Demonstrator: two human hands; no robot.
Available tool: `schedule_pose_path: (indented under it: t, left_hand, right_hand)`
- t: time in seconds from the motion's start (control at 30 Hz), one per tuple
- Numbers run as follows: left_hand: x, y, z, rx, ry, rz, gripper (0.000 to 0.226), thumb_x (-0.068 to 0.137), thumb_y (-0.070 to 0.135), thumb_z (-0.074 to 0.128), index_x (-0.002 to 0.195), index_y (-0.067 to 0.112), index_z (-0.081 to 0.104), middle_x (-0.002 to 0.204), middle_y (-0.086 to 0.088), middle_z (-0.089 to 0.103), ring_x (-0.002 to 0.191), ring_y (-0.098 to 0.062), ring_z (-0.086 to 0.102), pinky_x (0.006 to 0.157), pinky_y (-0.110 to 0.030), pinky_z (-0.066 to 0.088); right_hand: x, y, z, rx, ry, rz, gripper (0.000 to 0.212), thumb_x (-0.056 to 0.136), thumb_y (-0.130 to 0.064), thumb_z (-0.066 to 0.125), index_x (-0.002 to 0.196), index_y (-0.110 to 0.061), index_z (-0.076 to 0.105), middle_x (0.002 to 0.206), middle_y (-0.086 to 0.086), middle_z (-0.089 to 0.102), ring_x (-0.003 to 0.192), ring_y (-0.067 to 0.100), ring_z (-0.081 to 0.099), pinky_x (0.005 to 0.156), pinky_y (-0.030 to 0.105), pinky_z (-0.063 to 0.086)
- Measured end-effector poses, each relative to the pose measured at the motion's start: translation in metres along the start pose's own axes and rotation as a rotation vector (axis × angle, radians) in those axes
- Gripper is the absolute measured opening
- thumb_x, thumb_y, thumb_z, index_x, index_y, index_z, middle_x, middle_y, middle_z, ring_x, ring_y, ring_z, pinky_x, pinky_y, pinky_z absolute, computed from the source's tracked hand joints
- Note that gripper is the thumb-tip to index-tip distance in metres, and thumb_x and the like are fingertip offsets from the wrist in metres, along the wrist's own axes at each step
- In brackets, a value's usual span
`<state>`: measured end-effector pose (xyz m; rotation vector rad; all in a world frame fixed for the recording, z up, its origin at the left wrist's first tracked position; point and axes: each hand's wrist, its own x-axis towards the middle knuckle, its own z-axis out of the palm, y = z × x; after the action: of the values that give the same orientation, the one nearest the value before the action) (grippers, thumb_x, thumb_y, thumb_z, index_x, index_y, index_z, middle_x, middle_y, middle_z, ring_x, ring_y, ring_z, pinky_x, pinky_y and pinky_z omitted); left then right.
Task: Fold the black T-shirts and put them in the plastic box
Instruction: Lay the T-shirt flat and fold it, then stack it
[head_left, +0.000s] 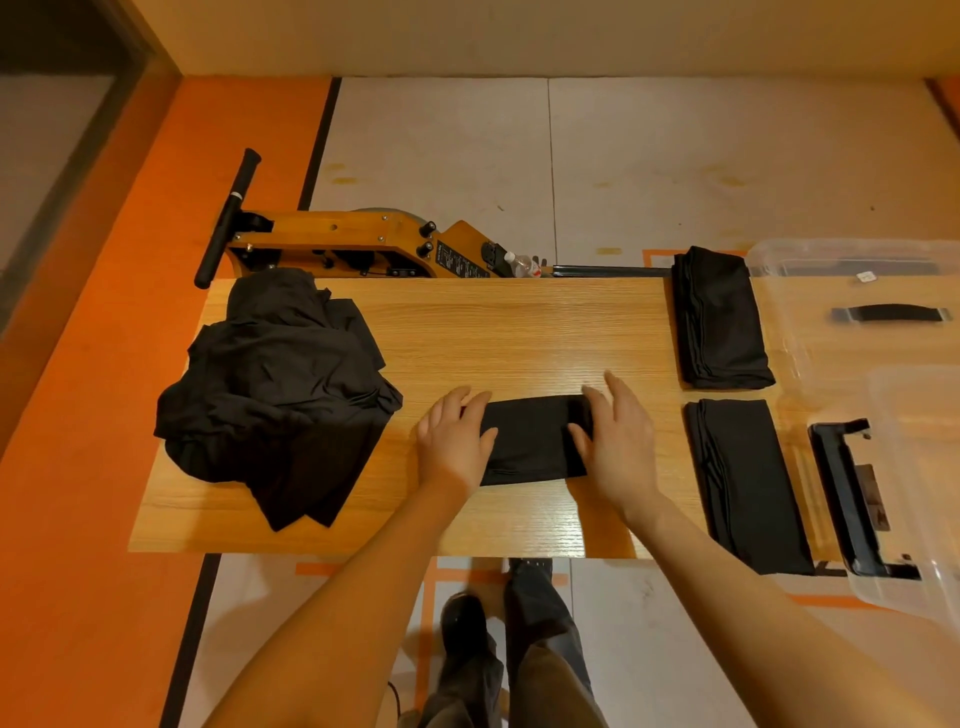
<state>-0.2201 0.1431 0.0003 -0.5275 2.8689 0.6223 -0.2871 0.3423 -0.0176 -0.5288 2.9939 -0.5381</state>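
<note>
Noted folded black T-shirt (535, 441) at centre of table (519, 322); pressed flat under left hand (454, 439) and right hand (615, 441), fingers spread, gripping nothing; plastic box (914, 488) far right; judged liable to unfold if lifted by one edge.

On the wooden table (519, 322), the left hand (454, 436) and right hand (615, 441) lie flat on either end of a folded black T-shirt (535, 441). A heap of unfolded black shirts (275, 384) lies at left. Two folded shirts (719, 317) (745, 483) lie at right, beside the clear plastic box (914, 467).
</note>
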Motion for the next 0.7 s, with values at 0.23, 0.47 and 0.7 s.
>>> schedule_pose_path:
  t: [0.23, 0.47, 0.7]
  left_hand:
    - [0.001, 0.002, 0.027, 0.239, -0.245, 0.093, 0.060, 0.100, 0.056, 0.018, 0.152, 0.037, -0.005, 0.160, 0.000, -0.021, 0.146, -0.021, -0.021, 0.119, -0.044, -0.003]
    - [-0.012, -0.025, 0.045, 0.346, -0.152, 0.178, 0.069, 0.092, 0.068, 0.017, 0.152, 0.038, 0.001, 0.162, -0.006, -0.008, 0.149, -0.028, -0.008, 0.117, -0.053, 0.009]
    - [-0.016, -0.034, 0.046, 0.258, -0.167, 0.141, 0.073, 0.088, 0.071, 0.018, 0.152, 0.037, 0.012, 0.161, -0.011, 0.008, 0.148, -0.035, 0.009, 0.114, -0.055, 0.016]
  right_hand:
    - [-0.010, -0.008, 0.032, -0.139, -0.207, -0.153, 0.063, 0.099, -0.053, 0.030, 0.151, -0.018, 0.034, 0.161, 0.016, 0.021, 0.149, 0.033, 0.019, 0.118, 0.053, 0.021]
    - [-0.018, 0.010, 0.033, -0.169, -0.287, -0.163, 0.073, 0.097, -0.067, 0.010, 0.157, -0.026, 0.017, 0.164, 0.012, 0.011, 0.152, 0.026, 0.005, 0.120, 0.050, 0.010]
    - [-0.017, 0.007, 0.028, -0.157, -0.326, -0.156, 0.075, 0.095, -0.068, 0.008, 0.157, -0.027, 0.014, 0.164, 0.011, 0.008, 0.152, 0.026, 0.002, 0.120, 0.051, 0.009]
